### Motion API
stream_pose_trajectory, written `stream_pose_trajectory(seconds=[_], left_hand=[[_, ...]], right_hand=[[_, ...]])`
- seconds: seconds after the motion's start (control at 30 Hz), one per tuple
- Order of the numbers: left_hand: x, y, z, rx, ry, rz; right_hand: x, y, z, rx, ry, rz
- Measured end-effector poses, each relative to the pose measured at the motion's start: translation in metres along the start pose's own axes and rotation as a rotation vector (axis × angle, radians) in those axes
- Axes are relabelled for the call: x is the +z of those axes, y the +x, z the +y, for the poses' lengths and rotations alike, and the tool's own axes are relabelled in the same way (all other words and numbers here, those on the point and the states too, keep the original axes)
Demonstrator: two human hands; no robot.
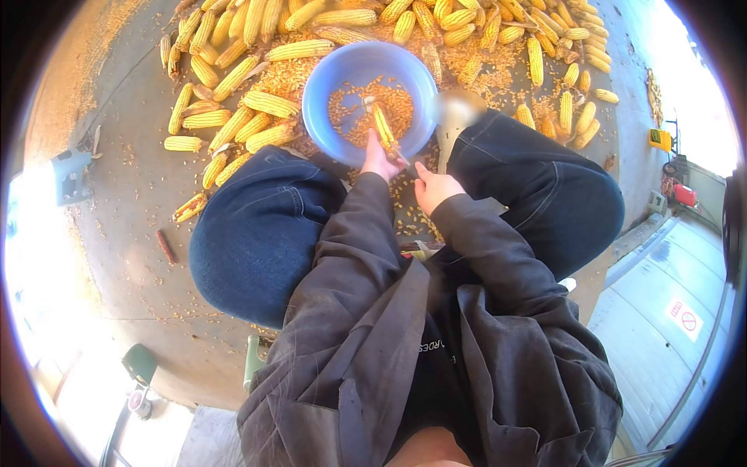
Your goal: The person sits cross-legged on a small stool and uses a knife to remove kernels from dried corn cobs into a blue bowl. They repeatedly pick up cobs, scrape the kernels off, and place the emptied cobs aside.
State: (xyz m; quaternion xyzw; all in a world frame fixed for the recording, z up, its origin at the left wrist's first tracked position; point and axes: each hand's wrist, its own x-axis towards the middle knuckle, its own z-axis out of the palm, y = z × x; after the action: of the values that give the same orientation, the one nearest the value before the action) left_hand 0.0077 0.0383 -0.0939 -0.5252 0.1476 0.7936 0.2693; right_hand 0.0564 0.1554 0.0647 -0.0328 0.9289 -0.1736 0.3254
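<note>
My left hand (382, 159) holds an ear of corn (383, 125) over the near side of a blue plastic basin (315, 76). Loose corn kernels (397, 102) lie inside the basin. In my right hand (435, 188) is a slim tool with a metal shaft (407, 163), its tip at the lower end of the ear; its exact kind cannot be told. The basin sits on the floor between my bent knees.
Many yellow corn ears (344, 17) and scattered kernels cover the floor beyond the basin and to its left and right. A bare reddish cob (166, 247) lies at the left. A grey-blue plastic stool (71, 177) stands at the far left.
</note>
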Motion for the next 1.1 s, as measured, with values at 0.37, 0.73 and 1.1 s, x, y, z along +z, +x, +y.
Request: stream_pose_trajectory(seconds=[0.37,0.73,1.1], left_hand=[[-0.016,0.019,-0.001,0.126,-0.096,-0.091],[-0.012,0.011,0.002,0.134,-0.021,-0.020],[-0.019,0.014,0.015,0.162,-0.069,-0.036]], right_hand=[[0.008,0.016,-0.031,0.092,-0.145,-0.202],[0.028,0.044,-0.035,0.066,-0.038,-0.041],[0.038,0.064,-0.041,-0.055,-0.094,0.007]])
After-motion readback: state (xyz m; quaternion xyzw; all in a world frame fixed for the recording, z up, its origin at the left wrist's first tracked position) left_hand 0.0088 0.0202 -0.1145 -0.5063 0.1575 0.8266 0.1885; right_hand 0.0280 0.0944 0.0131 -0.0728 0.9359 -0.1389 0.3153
